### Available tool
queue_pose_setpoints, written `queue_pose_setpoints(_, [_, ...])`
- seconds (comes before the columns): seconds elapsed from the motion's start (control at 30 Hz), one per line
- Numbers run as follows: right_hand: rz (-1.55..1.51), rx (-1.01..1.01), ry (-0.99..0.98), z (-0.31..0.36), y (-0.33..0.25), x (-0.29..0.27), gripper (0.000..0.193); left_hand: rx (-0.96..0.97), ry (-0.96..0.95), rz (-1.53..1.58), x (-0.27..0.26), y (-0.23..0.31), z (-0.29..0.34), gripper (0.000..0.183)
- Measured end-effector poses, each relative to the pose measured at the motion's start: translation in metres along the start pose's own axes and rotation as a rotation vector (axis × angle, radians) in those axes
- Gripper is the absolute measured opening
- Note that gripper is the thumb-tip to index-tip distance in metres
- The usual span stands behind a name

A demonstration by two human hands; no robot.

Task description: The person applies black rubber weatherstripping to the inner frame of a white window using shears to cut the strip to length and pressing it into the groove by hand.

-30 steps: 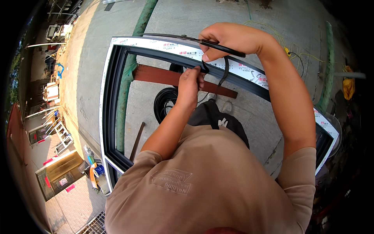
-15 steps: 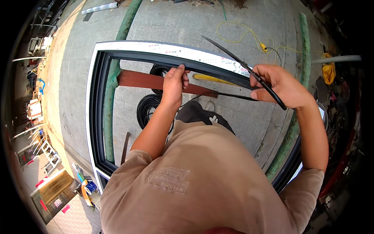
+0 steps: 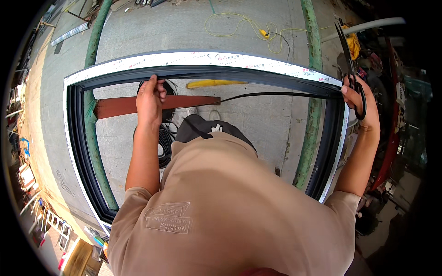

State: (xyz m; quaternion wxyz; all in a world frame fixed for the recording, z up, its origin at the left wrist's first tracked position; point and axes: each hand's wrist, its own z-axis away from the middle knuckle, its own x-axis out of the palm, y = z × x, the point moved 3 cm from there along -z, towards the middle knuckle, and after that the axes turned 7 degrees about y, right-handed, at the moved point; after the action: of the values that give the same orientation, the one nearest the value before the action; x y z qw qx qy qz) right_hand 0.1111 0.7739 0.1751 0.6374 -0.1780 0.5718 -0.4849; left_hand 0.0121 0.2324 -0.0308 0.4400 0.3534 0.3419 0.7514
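Note:
A large rectangular window frame [image 3: 182,60], dark inside with white printed film on its face, lies in front of me. At the inner groove of its far side, my left hand [image 3: 150,96] is closed, fingertips pinched at the dark edge where a black rubber strip runs. My right hand [image 3: 360,102] is at the far right corner, closed around black scissors [image 3: 344,48], whose blades point away from me. A loose length of black rubber strip [image 3: 262,94] bows across the opening towards that corner; its end there is hard to make out.
Two green pipes [image 3: 307,152] run beneath the frame. A reddish-brown bar [image 3: 117,107] and a yellow bar [image 3: 214,83] show through the opening. Coiled black strip [image 3: 165,142] lies by my legs. A yellow cable [image 3: 230,34] lies on the concrete floor beyond.
My right hand has moved right along the frame to its far right corner, and the scissors have swung to point away. The loose strip is drawn out further. My left hand remains at the far side.

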Motion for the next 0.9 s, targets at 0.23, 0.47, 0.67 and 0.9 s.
queue_pose_setpoints(0.23, [-0.018,0.036,0.12,0.013,0.024,0.027,0.027,-0.067,0.038,0.033,0.004,-0.001,0.011,0.027])
queue_pose_setpoints(0.47, [0.012,-0.023,0.067,0.018,0.067,0.02,0.027,-0.108,-0.034,-0.054,0.03,-0.011,0.029,0.028])
queue_pose_setpoints(0.67, [0.008,-0.037,0.01,0.03,0.072,0.02,0.029,-0.112,0.001,-0.069,0.046,-0.021,0.035,0.024])
queue_pose_setpoints(0.9, [-0.169,-0.063,0.038,0.024,0.087,0.024,0.023,-0.058,-0.055,0.02,0.051,-0.025,0.038,0.022])
